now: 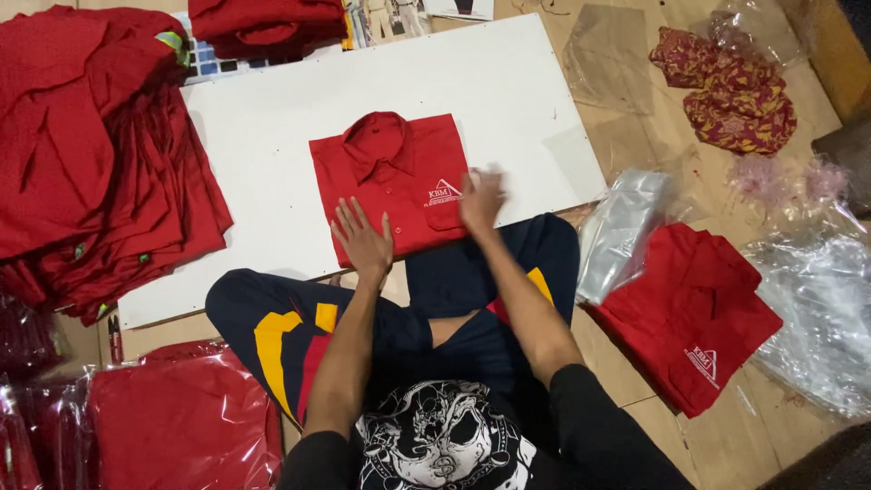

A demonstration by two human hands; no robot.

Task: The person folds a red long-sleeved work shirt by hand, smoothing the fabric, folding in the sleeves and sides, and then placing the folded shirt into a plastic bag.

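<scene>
A white board [272, 136] lies across the floor before your crossed legs. On it sits a folded red shirt [390, 177], collar away from you. Your left hand [363, 240] presses flat on its lower edge, fingers spread apart. Your right hand [481, 200] rests blurred on the chest pocket, fingers loosely together.

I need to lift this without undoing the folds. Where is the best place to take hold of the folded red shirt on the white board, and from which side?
Probably by its two long side edges. The folded red shirt lies flat on the white board, collar away from the person. Left hand and right hand already rest on its near half. Sliding fingers under from left and right should support the layers evenly.
</scene>
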